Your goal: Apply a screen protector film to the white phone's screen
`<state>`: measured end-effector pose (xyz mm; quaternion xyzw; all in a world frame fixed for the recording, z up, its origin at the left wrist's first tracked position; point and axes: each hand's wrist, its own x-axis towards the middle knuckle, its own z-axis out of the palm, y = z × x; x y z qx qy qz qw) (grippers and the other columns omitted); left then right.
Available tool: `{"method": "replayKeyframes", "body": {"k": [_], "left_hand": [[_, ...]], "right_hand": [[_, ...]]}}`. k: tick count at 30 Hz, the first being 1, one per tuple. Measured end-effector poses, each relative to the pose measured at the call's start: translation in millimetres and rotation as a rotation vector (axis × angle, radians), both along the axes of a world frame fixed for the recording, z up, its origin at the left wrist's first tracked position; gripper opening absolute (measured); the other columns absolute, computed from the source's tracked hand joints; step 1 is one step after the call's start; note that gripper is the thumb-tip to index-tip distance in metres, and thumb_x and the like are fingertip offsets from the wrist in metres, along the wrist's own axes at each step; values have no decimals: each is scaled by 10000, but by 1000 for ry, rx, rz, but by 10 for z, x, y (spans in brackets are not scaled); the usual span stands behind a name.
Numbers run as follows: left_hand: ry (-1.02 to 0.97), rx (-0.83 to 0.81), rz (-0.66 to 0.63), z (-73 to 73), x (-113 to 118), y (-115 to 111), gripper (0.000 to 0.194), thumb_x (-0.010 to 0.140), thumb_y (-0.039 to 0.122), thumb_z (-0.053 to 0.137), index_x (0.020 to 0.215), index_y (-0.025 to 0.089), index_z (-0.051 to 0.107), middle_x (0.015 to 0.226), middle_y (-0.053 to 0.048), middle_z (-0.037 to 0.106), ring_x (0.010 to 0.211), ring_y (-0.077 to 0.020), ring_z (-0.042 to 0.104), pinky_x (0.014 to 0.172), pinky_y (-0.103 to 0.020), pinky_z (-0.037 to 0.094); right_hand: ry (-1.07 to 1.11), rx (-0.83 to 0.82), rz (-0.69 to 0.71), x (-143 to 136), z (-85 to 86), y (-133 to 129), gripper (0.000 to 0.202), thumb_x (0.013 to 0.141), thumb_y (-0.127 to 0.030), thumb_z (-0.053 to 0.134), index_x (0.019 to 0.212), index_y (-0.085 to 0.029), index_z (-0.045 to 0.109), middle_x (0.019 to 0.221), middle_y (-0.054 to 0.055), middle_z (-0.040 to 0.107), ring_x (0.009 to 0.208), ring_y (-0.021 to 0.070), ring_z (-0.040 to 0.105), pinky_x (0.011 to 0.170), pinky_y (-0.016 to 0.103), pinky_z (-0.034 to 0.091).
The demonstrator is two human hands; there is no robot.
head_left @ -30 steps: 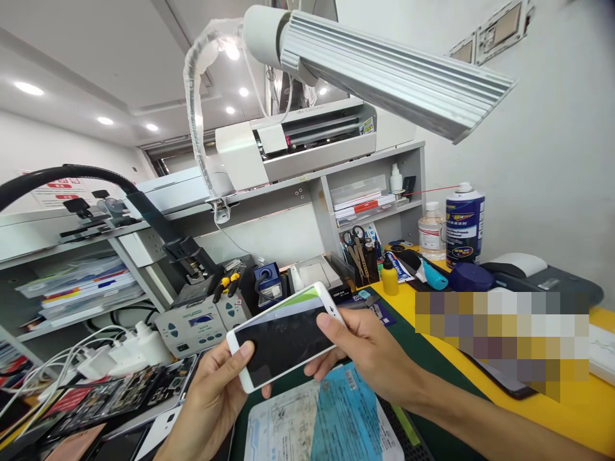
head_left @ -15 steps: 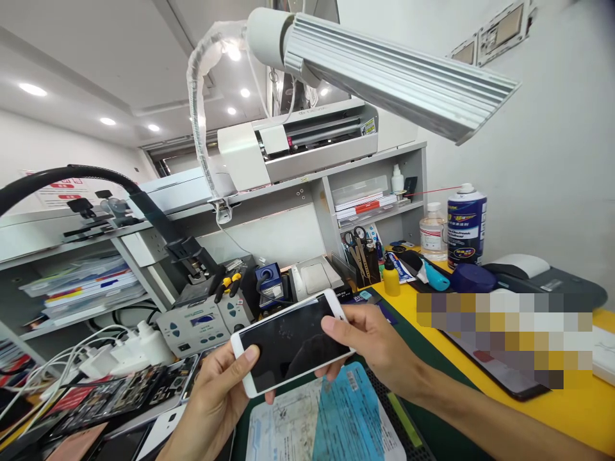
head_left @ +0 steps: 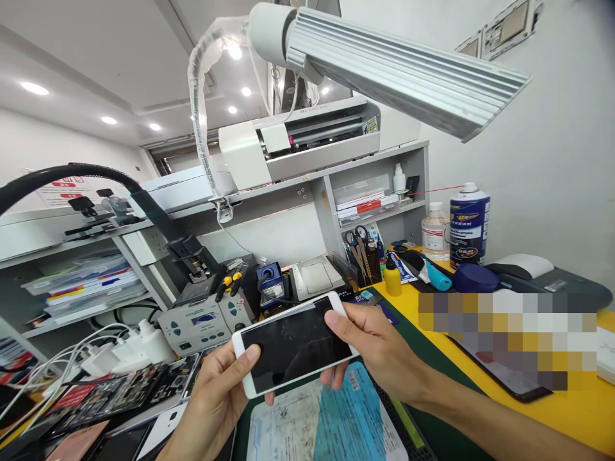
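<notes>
A white smartphone [head_left: 295, 352] with a dark screen is held sideways and slightly tilted between my two hands. My left hand [head_left: 223, 378] grips its left end, thumb on the front bezel and fingers behind. At the other end, my right hand [head_left: 368, 336] is closed round the phone, its thumb over the screen's right edge and fingertips showing below. Under the phone lies a worn blue and white printed mat [head_left: 331, 422] on the green work surface [head_left: 427, 349].
Opened phone parts [head_left: 129, 390] and white chargers [head_left: 139, 346] crowd the left. Behind stands a grey soldering station [head_left: 204, 326]. A yellow bottle [head_left: 393, 280], a spray can [head_left: 468, 230] and a large phone [head_left: 516, 381], partly pixelated, are on the right. A lamp [head_left: 403, 70] hangs overhead.
Both hands keep their hold on the phone. The right thumb and the phone have shifted very slightly to the right, and the whole view has moved a little.
</notes>
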<state>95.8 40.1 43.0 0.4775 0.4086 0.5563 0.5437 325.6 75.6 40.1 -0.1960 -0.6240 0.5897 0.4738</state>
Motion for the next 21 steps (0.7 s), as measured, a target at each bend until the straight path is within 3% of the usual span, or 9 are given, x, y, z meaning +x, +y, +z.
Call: {"method": "replayKeyframes", "body": {"k": [14,21], "left_hand": [[0,19,-28,5,-22,-3,303,822,382,822,708,140,680,616,-38,645,516,-151,612,539,-257,494],[3,30,-94,-26,-67,46,261,876,371,778,887,111,750,786,-77,721,535,-136,628,548,-265,529]], "right_hand": [[10,-9,1,1,7,6,508,979,-627,562,857,-138,628,582,42,696,507,147,698,476,207,570],[1,-13,5,1,-14,33,474,990,-585,581,844,-136,620,633,81,738,520,157,717,480,216,585]]}}
